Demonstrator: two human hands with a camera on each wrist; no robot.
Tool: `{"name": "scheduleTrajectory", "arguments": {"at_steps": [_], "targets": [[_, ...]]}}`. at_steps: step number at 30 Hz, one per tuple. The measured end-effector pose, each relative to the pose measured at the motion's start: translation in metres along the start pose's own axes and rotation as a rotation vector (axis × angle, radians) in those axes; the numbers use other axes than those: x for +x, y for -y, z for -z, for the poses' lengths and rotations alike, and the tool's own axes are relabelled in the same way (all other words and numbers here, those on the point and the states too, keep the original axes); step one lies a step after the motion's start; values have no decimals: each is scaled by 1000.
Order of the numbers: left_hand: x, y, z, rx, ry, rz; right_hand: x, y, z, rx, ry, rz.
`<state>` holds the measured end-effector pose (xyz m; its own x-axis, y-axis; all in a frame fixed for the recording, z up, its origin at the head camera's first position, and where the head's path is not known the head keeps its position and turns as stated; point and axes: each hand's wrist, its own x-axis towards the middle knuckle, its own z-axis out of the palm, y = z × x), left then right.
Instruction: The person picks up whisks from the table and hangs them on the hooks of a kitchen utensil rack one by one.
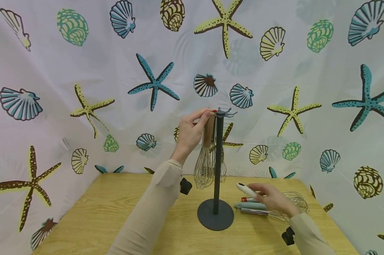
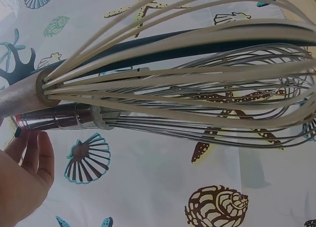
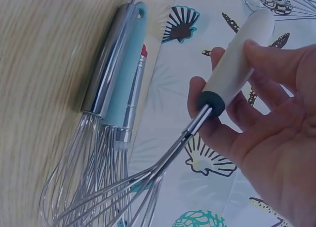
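My left hand point(image 1: 192, 129) pinches the top of a wooden-handled whisk point(image 1: 208, 132) right at the hooks of a dark grey stand point(image 1: 217, 166). This whisk hangs wires down; in the left wrist view its handle point(image 2: 22, 96) overlaps a metal-handled whisk point(image 2: 59, 117) beside the fingertips. Low on the right, my right hand point(image 1: 273, 198) holds a white-handled whisk point(image 1: 247, 190), thumb on one side of the handle and fingers on the other. Its wires cross over other whisks in the right wrist view.
On the wooden table point(image 1: 115, 212), right of the stand's round base, lie a light-blue-handled whisk point(image 3: 126, 74), a metal-handled whisk point(image 3: 106, 64) and one with a red tip point(image 3: 136, 89). A curtain printed with shells and starfish point(image 1: 179, 46) surrounds the table's back and sides.
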<state>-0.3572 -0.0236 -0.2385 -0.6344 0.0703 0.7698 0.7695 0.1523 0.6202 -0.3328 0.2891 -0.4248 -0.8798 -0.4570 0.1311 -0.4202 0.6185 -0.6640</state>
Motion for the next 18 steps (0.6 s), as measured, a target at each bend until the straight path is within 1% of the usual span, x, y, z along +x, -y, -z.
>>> {"name": "scheduleTrajectory", "arguments": {"at_steps": [3,6,10,12,15,18], "targets": [[-1,-1,-1,13,-8,5,0,2,2,2,-29,3],[-2,-2,-2,43,-31,16,0,4,4,-35,-70,40],[-4,-4,-5,90,-71,23,2,6,7,-65,-120,69],[-6,-5,-7,100,-82,20,1,8,8,-64,-131,64],[-7,-6,-9,96,-97,7,0,10,10,-39,-145,15],[-7,-6,-14,94,-120,-9,0,13,11,-24,-152,-16]]}}
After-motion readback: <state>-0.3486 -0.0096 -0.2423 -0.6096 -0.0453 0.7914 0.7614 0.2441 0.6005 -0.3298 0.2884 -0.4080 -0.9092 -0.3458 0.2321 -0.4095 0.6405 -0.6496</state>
